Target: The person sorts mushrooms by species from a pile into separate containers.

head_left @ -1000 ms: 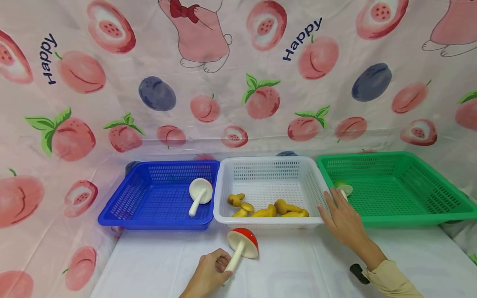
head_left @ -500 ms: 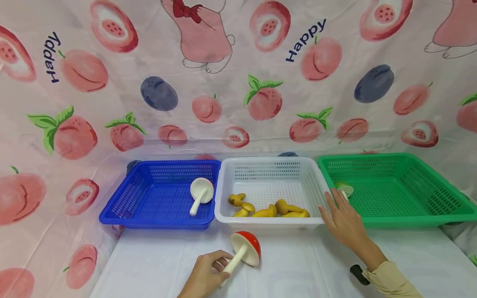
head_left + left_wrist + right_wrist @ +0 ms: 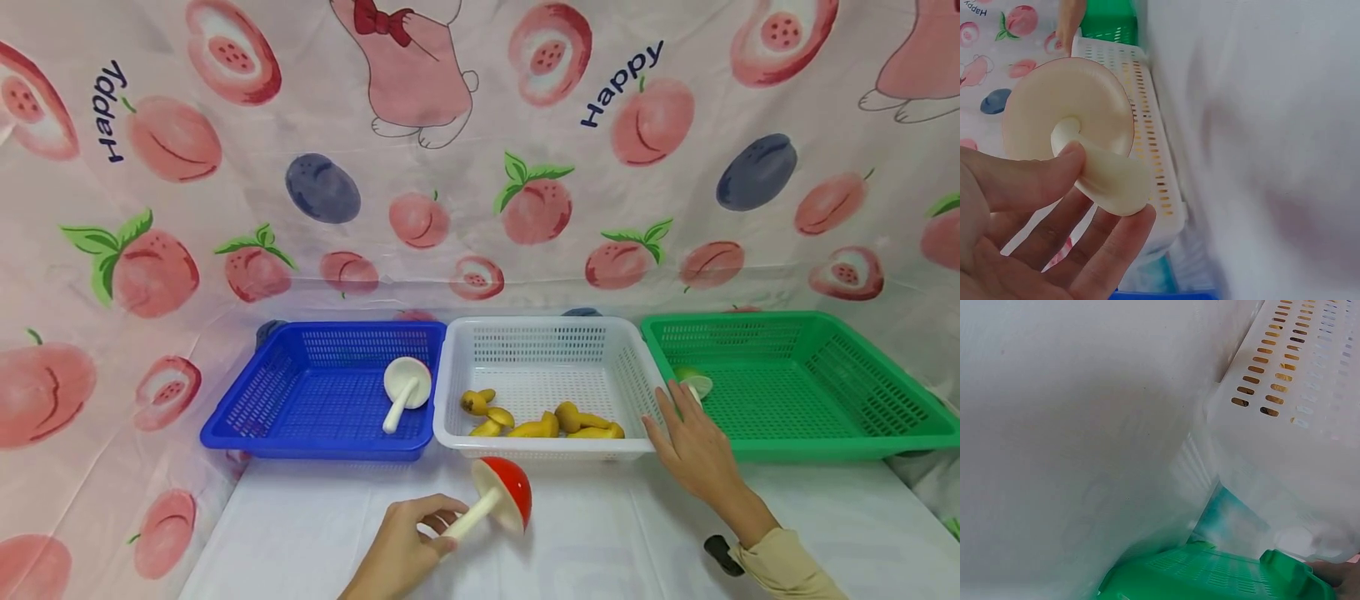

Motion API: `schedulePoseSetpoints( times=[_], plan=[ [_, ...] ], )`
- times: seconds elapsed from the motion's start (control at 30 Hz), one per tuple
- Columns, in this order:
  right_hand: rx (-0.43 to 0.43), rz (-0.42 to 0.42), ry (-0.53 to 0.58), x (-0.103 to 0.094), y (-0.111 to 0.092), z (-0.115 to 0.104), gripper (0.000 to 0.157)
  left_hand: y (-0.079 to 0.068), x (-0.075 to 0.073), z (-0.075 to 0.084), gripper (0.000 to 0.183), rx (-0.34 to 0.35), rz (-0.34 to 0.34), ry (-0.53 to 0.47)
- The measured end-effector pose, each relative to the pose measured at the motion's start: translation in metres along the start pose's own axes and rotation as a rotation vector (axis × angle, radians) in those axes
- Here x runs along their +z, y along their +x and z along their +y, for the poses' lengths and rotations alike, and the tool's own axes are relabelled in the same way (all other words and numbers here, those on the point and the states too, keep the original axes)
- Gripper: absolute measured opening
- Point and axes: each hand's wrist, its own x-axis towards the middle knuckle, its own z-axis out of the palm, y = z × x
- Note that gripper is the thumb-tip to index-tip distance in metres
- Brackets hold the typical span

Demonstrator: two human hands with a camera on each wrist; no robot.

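Observation:
My left hand (image 3: 405,537) pinches the pale stem of a red-capped toy mushroom (image 3: 512,492) in front of the white basket. In the left wrist view the mushroom's cream underside (image 3: 1035,119) faces the camera, with thumb and fingers around its stem. My right hand (image 3: 696,446) rests, fingers extended, on the adjoining rims of the white basket (image 3: 540,445) and the green basket (image 3: 840,446). By its fingertips, a green-capped mushroom (image 3: 693,381) lies in the green basket, partly hidden. Several yellow mushrooms (image 3: 536,425) lie in the white basket.
The blue basket (image 3: 307,448) on the left holds another pale-stemmed mushroom (image 3: 407,385), its underside showing. All three baskets stand side by side against a fruit-print cloth (image 3: 450,192). A small black object (image 3: 723,555) lies on the white tablecloth near my right sleeve (image 3: 787,562).
My left hand has turned and raised the red-capped mushroom slightly, so its cap now points more to the right. The right hand keeps its place on the basket rims.

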Motion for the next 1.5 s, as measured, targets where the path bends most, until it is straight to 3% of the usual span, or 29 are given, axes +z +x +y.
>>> schedulePoseSetpoints(
  times=[0.23,0.5,0.77,1.07,1.3,1.5],
  plan=[
    [-0.01,0.024,-0.001,0.0,0.001,0.0,0.055,0.0,-0.012,0.009,0.034,0.013,0.044,0.021],
    [-0.01,0.016,-0.003,-0.002,0.002,-0.002,0.054,0.0,-0.028,0.016,0.033,-0.033,0.097,0.022],
    [-0.019,0.025,-0.012,-0.001,0.003,-0.001,0.055,0.005,-0.038,0.02,0.034,-0.038,0.122,0.023],
    [-0.009,0.039,-0.013,0.0,0.0,-0.002,0.053,0.015,-0.058,0.028,0.038,-0.084,0.204,0.018],
    [-0.012,0.042,-0.011,0.001,0.0,0.0,0.054,0.022,-0.07,0.028,0.038,-0.104,0.253,0.025],
    [-0.013,0.048,-0.011,0.001,0.0,0.0,0.053,0.027,-0.078,0.02,0.036,-0.074,0.283,0.097]
  ],
)
